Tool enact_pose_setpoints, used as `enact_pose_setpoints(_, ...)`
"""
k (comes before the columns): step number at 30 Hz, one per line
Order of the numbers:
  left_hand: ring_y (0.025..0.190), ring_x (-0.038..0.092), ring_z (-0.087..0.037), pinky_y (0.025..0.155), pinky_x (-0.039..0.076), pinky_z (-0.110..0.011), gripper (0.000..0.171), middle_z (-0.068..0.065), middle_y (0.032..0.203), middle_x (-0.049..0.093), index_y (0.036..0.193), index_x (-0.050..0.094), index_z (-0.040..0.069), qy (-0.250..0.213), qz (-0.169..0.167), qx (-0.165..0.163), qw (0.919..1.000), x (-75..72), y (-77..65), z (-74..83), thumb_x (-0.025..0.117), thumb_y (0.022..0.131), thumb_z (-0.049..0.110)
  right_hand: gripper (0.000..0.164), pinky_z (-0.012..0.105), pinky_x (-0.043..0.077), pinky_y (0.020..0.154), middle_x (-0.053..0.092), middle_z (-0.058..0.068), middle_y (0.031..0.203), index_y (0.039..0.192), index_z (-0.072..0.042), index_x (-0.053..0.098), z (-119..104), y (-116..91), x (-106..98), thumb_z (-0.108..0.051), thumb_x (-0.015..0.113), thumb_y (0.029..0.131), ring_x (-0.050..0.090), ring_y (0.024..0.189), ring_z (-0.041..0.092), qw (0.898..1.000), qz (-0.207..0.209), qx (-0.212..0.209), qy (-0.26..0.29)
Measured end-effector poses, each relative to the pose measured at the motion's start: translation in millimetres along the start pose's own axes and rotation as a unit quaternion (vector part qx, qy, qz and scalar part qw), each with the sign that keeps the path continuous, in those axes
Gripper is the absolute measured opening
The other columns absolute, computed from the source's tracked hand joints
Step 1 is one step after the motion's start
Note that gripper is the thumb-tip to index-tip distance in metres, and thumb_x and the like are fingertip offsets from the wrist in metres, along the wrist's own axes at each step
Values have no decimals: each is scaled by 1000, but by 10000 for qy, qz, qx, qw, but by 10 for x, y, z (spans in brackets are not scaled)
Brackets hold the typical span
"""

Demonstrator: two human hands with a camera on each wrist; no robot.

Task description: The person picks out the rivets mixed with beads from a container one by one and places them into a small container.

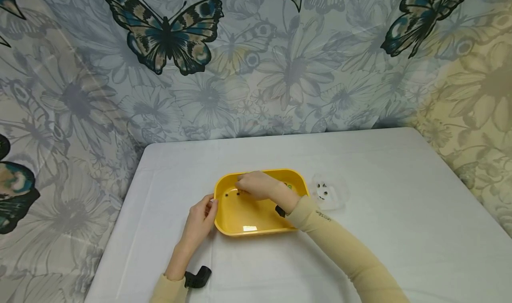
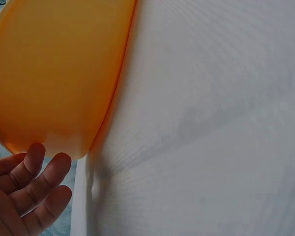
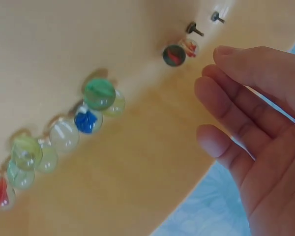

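A yellow tray lies on the white table. At its left end my left hand holds the rim, thumb and index finger at the edge; the other fingers spread beside the outer wall. My right hand reaches inside toward the far wall, fingers loosely bent. Nothing shows between its fingertips. Near them lie a dark marble with red, a clear orange-streaked marble and two small dark round-headed tacks or screws. Further along sit several glass marbles, including a green one and a blue-and-white one.
A clear, shallow container stands right of the tray, with several small dark pieces in it. White cloth covers the table. A butterfly-patterned cloth wall rises behind its far edge.
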State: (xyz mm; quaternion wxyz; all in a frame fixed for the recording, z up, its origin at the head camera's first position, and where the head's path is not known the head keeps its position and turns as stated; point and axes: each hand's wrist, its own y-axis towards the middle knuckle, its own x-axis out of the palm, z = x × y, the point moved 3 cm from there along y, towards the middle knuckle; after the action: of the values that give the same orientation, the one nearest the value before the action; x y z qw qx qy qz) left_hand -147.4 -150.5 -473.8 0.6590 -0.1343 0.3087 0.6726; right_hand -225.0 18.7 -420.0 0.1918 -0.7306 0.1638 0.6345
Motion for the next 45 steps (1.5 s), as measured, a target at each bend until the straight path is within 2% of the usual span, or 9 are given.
enact_pose_setpoints(6, 60, 50, -8, 55, 46, -22, 28, 3, 72, 55, 111, 61, -2, -6, -33, 26, 10000, -7, 1, 21, 50, 97, 19, 12, 21, 39, 59, 53, 1, 79, 92, -7, 66, -38, 55, 35, -4, 55, 92, 43, 64, 12, 9997, -144, -79, -191)
enact_pose_setpoints(25, 61, 50, -8, 56, 46, -22, 27, 2, 73, 55, 111, 61, -1, 26, -62, 2, 10000, -6, -4, 26, 50, 97, 19, 11, 19, 33, 58, 46, -2, 76, 92, -10, 66, -62, 176, 132, -5, 56, 91, 40, 65, 12, 9988, -455, -8, -204)
enact_pose_setpoints(34, 60, 50, -9, 55, 46, -22, 24, 3, 73, 55, 110, 61, -1, -37, -66, 1, 10000, -11, 0, 38, 51, 96, 15, 13, 19, 32, 58, 46, -2, 76, 92, -9, 65, -74, 196, 151, -5, 53, 93, 38, 64, 12, 9985, -491, -57, -216)
enact_pose_setpoints(45, 58, 49, -9, 53, 45, -22, 26, 3, 72, 54, 110, 61, 0, -21, -78, -69, 9999, -4, -2, 10, 50, 96, 19, 13, 19, 32, 58, 46, -1, 76, 90, -10, 63, -55, 202, 190, -4, 52, 93, 38, 63, 12, 9982, -529, -39, -272)
